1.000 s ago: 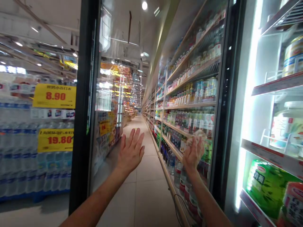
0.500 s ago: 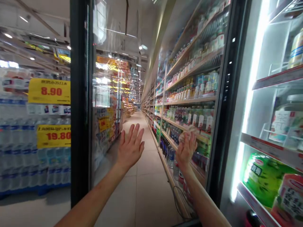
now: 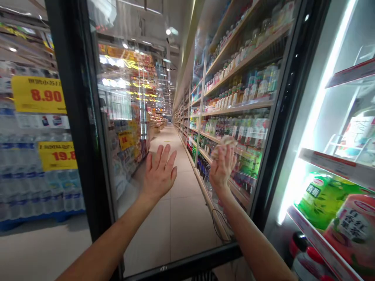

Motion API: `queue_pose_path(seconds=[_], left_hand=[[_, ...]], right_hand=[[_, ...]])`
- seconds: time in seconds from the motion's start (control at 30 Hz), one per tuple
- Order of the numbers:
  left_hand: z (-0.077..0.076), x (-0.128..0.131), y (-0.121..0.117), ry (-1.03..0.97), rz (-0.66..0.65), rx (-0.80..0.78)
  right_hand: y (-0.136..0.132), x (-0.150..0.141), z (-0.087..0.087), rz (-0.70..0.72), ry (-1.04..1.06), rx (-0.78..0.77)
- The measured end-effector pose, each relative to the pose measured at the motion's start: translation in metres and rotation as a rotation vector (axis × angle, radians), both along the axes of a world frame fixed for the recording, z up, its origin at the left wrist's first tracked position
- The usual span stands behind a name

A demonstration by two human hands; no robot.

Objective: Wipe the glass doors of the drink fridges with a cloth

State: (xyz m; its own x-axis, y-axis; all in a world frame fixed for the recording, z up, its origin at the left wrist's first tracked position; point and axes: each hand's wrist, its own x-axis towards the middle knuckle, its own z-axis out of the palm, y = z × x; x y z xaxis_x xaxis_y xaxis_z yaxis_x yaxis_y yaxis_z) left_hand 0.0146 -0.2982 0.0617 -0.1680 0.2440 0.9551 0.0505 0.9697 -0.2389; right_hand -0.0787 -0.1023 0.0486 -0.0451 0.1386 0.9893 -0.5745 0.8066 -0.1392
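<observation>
A glass door (image 3: 184,226) in a black frame stands open in front of me, with the aisle showing through it. My left hand (image 3: 159,171) lies flat toward the pane, fingers stretched and a little apart, holding nothing. To its right, my right hand (image 3: 223,166) presses a crumpled pale cloth (image 3: 229,141) to the glass. Part of the cloth sticks out above the fingertips; the rest is hidden behind the hand.
A lit cooler shelf (image 3: 325,158) with green packs (image 3: 322,199) and a red pack (image 3: 354,230) is at my right. Bottled water (image 3: 38,183) is stacked at the left under yellow price signs (image 3: 38,93). Shelves of bottles (image 3: 240,97) appear in the glass. A dark cable (image 3: 215,222) shows low down.
The view has tilted down and the door's lower frame now shows. My right hand with the cloth has shifted left and slightly up. My left hand stays nearly in place.
</observation>
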Motion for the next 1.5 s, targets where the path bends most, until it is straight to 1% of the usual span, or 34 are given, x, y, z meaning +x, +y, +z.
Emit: queue_pose_path(seconds=[0.07, 0.1, 0.13, 0.17, 0.2, 0.3, 0.33, 0.37, 0.4, 0.43, 0.53, 0.57, 0.6, 0.63, 0.67, 0.77, 0.8, 0.83, 0.87, 0.9, 1.0, 1.03, 1.07, 1.1, 1.13, 1.2, 1.23, 1.27, 1.3, 1.33, 1.43, 1.47, 1.5], left_hand=[[0.000, 0.000, 0.000, 0.002, 0.004, -0.003], [0.000, 0.000, -0.001, -0.002, 0.002, -0.003], [-0.001, 0.000, -0.001, -0.007, -0.002, -0.002], [-0.002, 0.000, -0.001, -0.010, -0.007, -0.001], [-0.003, 0.001, 0.000, -0.015, -0.013, 0.000], [-0.007, 0.003, 0.001, -0.028, -0.029, 0.008], [-0.008, 0.003, 0.001, -0.033, -0.031, 0.013], [-0.009, 0.003, 0.001, -0.035, -0.031, 0.018], [-0.009, 0.003, 0.002, -0.033, -0.027, 0.020], [-0.010, 0.002, 0.002, -0.027, -0.022, 0.021], [-0.010, 0.002, 0.002, -0.019, -0.003, 0.019], [-0.011, 0.002, 0.002, -0.021, 0.001, 0.017], [-0.011, 0.003, 0.002, -0.025, 0.005, 0.014], [-0.012, 0.003, 0.002, -0.026, 0.008, 0.011], [-0.013, 0.004, 0.002, -0.029, 0.012, 0.006], [-0.017, 0.005, 0.003, -0.029, 0.013, 0.000], [-0.017, 0.006, 0.003, -0.030, 0.013, 0.002], [-0.018, 0.006, 0.003, -0.030, 0.013, 0.002], [-0.018, 0.006, 0.003, -0.032, 0.014, 0.001], [-0.018, 0.005, 0.003, -0.034, 0.015, 0.001], [-0.017, 0.005, 0.002, -0.043, 0.008, 0.004], [-0.017, 0.005, 0.002, -0.045, 0.004, 0.007], [-0.017, 0.005, 0.002, -0.043, 0.000, 0.009], [-0.017, 0.005, 0.002, -0.042, 0.000, 0.009], [-0.017, 0.006, 0.002, -0.041, 0.002, 0.008], [-0.018, 0.006, 0.002, -0.035, 0.011, 0.003], [-0.018, 0.006, 0.002, -0.032, 0.016, 0.003], [-0.018, 0.006, 0.002, -0.027, 0.018, 0.001], [-0.018, 0.006, 0.002, -0.022, 0.020, 0.001], [-0.018, 0.005, 0.001, -0.020, 0.022, 0.002], [-0.017, 0.005, 0.001, -0.017, 0.026, 0.002], [-0.017, 0.006, 0.001, -0.016, 0.029, 0.001], [-0.017, 0.006, 0.001, -0.015, 0.031, -0.001]], right_hand=[[-0.020, 0.014, -0.008, 0.052, 0.017, 0.243], [-0.024, 0.018, -0.012, 0.072, 0.030, 0.331], [-0.023, 0.018, -0.015, 0.081, 0.046, 0.374], [-0.017, 0.016, -0.016, 0.076, 0.058, 0.361], [-0.007, 0.011, -0.016, 0.058, 0.057, 0.292], [0.023, -0.008, -0.010, -0.023, -0.011, -0.083], [0.027, -0.011, -0.008, -0.035, -0.036, -0.176], [0.025, -0.011, -0.007, -0.034, -0.045, -0.213], [0.019, -0.007, -0.009, -0.020, -0.037, -0.187], [0.010, -0.001, -0.012, 0.004, -0.022, -0.103], [-0.021, 0.019, -0.029, 0.097, 0.037, 0.309], [-0.025, 0.022, -0.033, 0.116, 0.049, 0.397], [-0.024, 0.022, -0.036, 0.120, 0.057, 0.424], [-0.018, 0.019, -0.036, 0.107, 0.059, 0.383], [-0.009, 0.013, -0.035, 0.078, 0.050, 0.276], [0.019, -0.007, -0.020, -0.018, -0.038, -0.156], [0.022, -0.010, -0.016, -0.034, -0.060, -0.241], [0.021, -0.010, -0.014, -0.036, -0.068, -0.267], [0.015, -0.008, -0.014, -0.025, -0.060, -0.230], [0.007, -0.002, -0.017, -0.004, -0.039, -0.145], [-0.016, 0.014, -0.031, 0.077, 0.024, 0.197], [-0.017, 0.015, -0.034, 0.090, 0.036, 0.272], [-0.014, 0.014, -0.037, 0.088, 0.042, 0.302], [-0.007, 0.011, -0.037, 0.071, 0.040, 0.272], [0.002, 0.006, -0.035, 0.042, 0.034, 0.186], [0.018, -0.005, -0.028, -0.014, -0.002, -0.068], [0.022, -0.008, -0.024, -0.030, -0.020, -0.171], [0.022, -0.009, -0.021, -0.033, -0.026, -0.217], [0.018, -0.007, -0.020, -0.022, -0.018, -0.198], [0.011, -0.003, -0.021, -0.001, 0.002, -0.115], [-0.009, 0.011, -0.030, 0.079, 0.072, 0.262], [-0.011, 0.012, -0.032, 0.086, 0.079, 0.326], [-0.008, 0.011, -0.032, 0.079, 0.075, 0.323]])
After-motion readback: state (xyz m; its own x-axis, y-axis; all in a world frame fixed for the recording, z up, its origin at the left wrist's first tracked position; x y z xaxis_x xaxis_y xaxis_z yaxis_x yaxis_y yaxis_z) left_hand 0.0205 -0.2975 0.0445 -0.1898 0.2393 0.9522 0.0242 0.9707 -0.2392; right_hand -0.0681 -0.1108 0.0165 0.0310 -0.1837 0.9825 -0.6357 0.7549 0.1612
